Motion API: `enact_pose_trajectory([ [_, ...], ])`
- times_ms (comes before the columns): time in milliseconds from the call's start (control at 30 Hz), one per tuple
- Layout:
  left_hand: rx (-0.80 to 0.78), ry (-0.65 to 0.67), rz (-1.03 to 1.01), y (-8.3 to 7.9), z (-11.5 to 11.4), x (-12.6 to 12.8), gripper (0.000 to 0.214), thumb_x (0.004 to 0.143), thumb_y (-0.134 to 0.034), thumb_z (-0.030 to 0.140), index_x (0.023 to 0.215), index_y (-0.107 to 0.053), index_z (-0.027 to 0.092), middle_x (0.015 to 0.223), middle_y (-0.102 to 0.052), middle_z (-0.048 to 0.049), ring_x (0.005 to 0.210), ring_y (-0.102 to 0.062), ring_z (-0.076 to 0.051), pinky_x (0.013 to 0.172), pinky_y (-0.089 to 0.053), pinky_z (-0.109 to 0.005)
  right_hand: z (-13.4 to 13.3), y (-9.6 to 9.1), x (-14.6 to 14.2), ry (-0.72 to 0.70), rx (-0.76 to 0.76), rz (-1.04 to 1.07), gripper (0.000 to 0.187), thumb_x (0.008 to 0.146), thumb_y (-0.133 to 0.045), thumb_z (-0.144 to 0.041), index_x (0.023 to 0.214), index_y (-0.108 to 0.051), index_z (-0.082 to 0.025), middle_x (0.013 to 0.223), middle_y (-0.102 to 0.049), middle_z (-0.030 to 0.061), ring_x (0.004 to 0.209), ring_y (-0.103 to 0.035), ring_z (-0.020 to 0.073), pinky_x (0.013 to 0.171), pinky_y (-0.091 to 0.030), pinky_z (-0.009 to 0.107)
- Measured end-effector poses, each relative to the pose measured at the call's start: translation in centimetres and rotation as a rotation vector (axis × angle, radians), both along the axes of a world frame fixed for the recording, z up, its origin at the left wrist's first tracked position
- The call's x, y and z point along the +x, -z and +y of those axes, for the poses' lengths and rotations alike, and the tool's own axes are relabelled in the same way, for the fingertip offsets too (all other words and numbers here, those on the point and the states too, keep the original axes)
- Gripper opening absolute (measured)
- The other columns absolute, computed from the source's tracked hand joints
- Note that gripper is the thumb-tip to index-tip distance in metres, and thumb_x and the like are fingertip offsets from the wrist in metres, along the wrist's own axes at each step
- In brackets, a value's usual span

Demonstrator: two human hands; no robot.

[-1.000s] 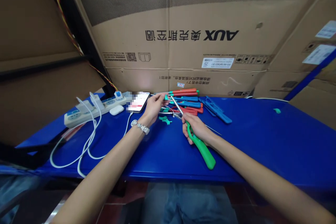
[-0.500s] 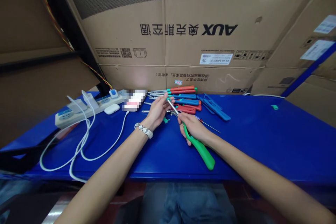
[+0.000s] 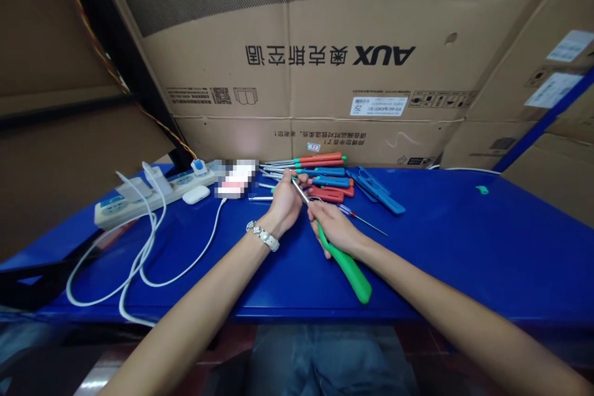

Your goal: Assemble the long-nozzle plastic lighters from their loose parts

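Note:
My right hand (image 3: 335, 223) is closed round a tool with a metal rod (image 3: 301, 192) and a long, curved green end like a shoehorn (image 3: 350, 272), which slants down toward the table's front edge. At the rod's far tip, the fingers of my left hand (image 3: 286, 201) are closed, with a bit of green showing between them; their exact grip is partly hidden. Behind my hands lie several similar tools with red handles (image 3: 320, 159) and blue handles (image 3: 331, 181) and metal rods. A thin screwdriver (image 3: 355, 215) lies just beyond my right hand.
Blue plastic pieces (image 3: 378, 192) lie right of the tools. Leftward are a blurred phone-like device (image 3: 236, 178), a white case (image 3: 195, 195), a power strip (image 3: 139, 195) and looping white cables (image 3: 151, 241). A green scrap (image 3: 481, 190) lies far right. Cardboard (image 3: 301, 12) stands behind the table (image 3: 440, 260).
My left hand has shifted slightly right and down, its wrist turning inward, and its fingers are closer round the rod's tip. The green-ended tool has moved slightly left in view with my right hand.

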State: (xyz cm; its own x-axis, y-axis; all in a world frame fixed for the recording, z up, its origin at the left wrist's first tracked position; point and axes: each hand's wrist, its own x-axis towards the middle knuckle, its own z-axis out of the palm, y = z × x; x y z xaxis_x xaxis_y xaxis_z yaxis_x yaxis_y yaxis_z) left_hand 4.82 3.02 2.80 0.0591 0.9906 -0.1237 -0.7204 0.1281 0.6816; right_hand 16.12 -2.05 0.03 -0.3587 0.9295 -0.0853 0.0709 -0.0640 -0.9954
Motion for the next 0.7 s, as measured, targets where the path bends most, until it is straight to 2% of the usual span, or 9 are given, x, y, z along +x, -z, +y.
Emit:
enact_pose_trajectory([
  [167,-0.032,-0.048,0.006,-0.1,-0.3,0.2,0.034,0.106,-0.026,0.03,0.077,-0.042,0.02,0.056,-0.047,0.0057,0.047,-0.048,-0.01,0.067,-0.05,-0.026,0.0,0.1,-0.6,0.024,0.056,-0.082,0.033,0.095,-0.042,-0.049,0.076,-0.042,-0.023,0.044,-0.042,-0.0106,0.024,-0.042,0.0102,0.021,-0.033,0.02],
  [233,-0.014,-0.031,-0.043,-0.2,-0.3,0.2,0.032,0.105,-0.032,0.032,0.076,-0.041,0.02,0.055,-0.043,0.007,0.044,-0.043,-0.009,0.068,-0.05,-0.026,0.1,0.1,-0.7,0.022,0.047,-0.06,0.034,0.094,-0.044,-0.052,0.076,-0.041,-0.023,0.044,-0.041,-0.0107,0.024,-0.042,0.0103,0.022,-0.033,0.02],
  [367,0.083,0.068,-0.154,-0.3,-0.2,-0.2,0.03,0.099,-0.048,0.035,0.074,-0.041,0.021,0.057,-0.041,0.0063,0.05,-0.045,-0.011,0.068,-0.051,-0.029,0.1,-0.2,-0.9,-0.055,-0.071,0.136,0.036,0.092,-0.044,-0.058,0.08,-0.037,-0.025,0.039,-0.037,-0.0133,0.023,-0.038,0.0105,0.023,-0.031,0.019],
  [467,0.116,0.094,-0.197,-0.3,-0.2,-0.5,0.033,0.099,-0.044,0.036,0.07,-0.04,0.02,0.055,-0.039,0.0059,0.05,-0.043,-0.011,0.065,-0.05,-0.028,-0.1,-0.2,-1.0,-0.093,-0.134,0.224,0.037,0.09,-0.044,-0.06,0.082,-0.035,-0.025,0.038,-0.035,-0.0144,0.022,-0.037,0.0105,0.024,-0.03,0.019],
  [567,0.09,0.095,-0.221,-0.3,-0.1,-0.8,0.042,0.099,-0.043,0.044,0.065,-0.036,0.02,0.053,-0.035,0.0063,0.049,-0.043,-0.011,0.059,-0.047,-0.026,-0.3,0.1,-1.3,-0.078,-0.1,0.208,0.038,0.088,-0.046,-0.061,0.08,-0.036,-0.025,0.038,-0.037,-0.0142,0.022,-0.037,0.0105,0.023,-0.031,0.019],
  [700,0.03,0.092,-0.216,-0.5,0.0,-0.8,0.051,0.093,-0.056,0.052,0.061,-0.033,0.02,0.047,-0.031,0.0083,0.045,-0.04,-0.009,0.053,-0.042,-0.023,-0.5,0.6,-1.6,-0.022,-0.026,0.147,0.04,0.086,-0.05,-0.061,0.079,-0.039,-0.024,0.04,-0.041,-0.013,0.023,-0.039,0.011,0.021,-0.031,0.02],
])
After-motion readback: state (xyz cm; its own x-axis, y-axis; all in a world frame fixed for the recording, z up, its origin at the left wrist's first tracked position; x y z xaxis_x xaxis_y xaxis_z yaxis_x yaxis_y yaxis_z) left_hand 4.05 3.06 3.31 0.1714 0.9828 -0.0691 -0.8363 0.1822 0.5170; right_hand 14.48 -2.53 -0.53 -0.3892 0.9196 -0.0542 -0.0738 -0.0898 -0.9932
